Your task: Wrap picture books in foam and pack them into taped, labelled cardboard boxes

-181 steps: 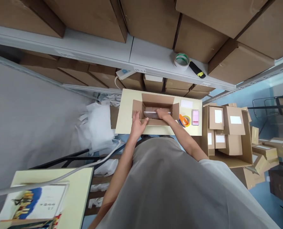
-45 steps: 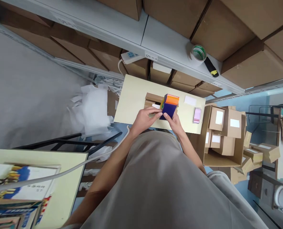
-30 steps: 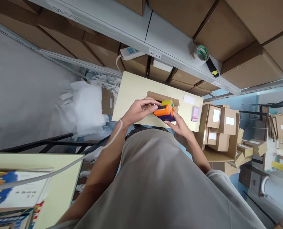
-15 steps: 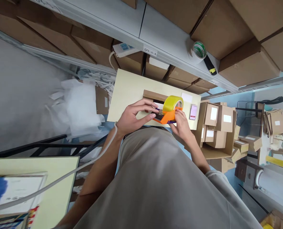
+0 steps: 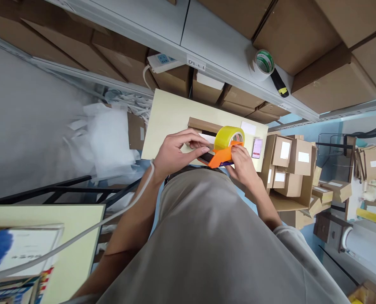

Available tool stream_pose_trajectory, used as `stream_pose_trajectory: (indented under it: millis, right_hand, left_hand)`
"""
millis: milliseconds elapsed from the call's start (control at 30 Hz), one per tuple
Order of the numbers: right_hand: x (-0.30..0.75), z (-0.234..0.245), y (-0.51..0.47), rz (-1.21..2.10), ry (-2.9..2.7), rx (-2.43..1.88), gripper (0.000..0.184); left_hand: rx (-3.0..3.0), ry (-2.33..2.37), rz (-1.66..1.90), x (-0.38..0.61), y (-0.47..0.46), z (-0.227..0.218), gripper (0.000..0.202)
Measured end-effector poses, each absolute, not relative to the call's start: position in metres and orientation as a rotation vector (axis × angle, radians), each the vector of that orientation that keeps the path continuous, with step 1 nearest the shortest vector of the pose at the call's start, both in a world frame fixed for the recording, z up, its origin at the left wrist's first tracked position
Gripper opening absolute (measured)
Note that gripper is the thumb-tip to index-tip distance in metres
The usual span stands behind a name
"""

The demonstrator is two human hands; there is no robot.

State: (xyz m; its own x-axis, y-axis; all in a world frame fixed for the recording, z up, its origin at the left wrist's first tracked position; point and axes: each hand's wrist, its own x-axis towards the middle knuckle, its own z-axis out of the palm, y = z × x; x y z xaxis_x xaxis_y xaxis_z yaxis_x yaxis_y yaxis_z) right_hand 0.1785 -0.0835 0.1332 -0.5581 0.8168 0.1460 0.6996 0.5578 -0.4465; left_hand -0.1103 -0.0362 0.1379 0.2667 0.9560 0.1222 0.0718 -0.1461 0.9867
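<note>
My right hand (image 5: 243,162) is closed around an orange tape dispenser (image 5: 222,157). A large roll of yellowish clear tape (image 5: 224,137) is mounted on it. My left hand (image 5: 177,154) is at the dispenser's front end, its thumb and fingers curled toward each other; what lies between the fingertips is hidden. Behind both hands a small cardboard box (image 5: 203,124) rests on the pale table (image 5: 169,112), with something white and something dark showing at it. The dispenser and left hand cover much of the box.
A phone (image 5: 257,147) and a white paper (image 5: 248,128) lie at the table's right end. Above runs a grey shelf (image 5: 219,46) with a tape roll (image 5: 264,63) and a black-and-yellow cutter (image 5: 279,84). To the right stands a large carton (image 5: 291,203) holding smaller boxes. A grey cable (image 5: 121,219) crosses my left forearm.
The dispenser has shifted slightly left and its front tilts a little lower. My left thumb and fingers have moved a bit, the thumb now reaching farther right. The view has turned slightly.
</note>
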Motion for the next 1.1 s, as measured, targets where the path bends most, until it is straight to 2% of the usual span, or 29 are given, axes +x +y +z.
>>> stream_pose_trajectory:
  millis: [100,267,633,833,1000,1100]
  right_hand:
    - [0.179,0.132,-0.084,0.496,-2.459,-1.239,0.028]
    - [0.183,0.128,-0.084,0.537,-2.454,-1.262,0.026]
    - [0.177,0.12,-0.091,0.337,-2.395,-1.268,0.027]
    - [0.171,0.124,-0.096,0.309,-2.347,-1.233,0.023]
    - [0.17,0.13,-0.094,0.461,-2.319,-1.193,0.019]
    - [0.17,0.133,-0.09,0.663,-2.287,-1.238,0.02]
  left_hand:
    - [1.457,0.987,0.986,-0.111,-0.034,0.134,0.042]
    - [1.551,1.009,1.019,-0.109,-0.032,0.139,0.037]
    - [2.069,1.041,1.28,-0.112,-0.053,0.159,0.01]
    - [2.352,0.995,1.517,-0.115,-0.066,0.181,0.024]
    - [2.358,1.058,1.648,-0.112,-0.068,0.189,0.028]
    - [2.24,1.142,1.623,-0.111,-0.064,0.182,0.018]
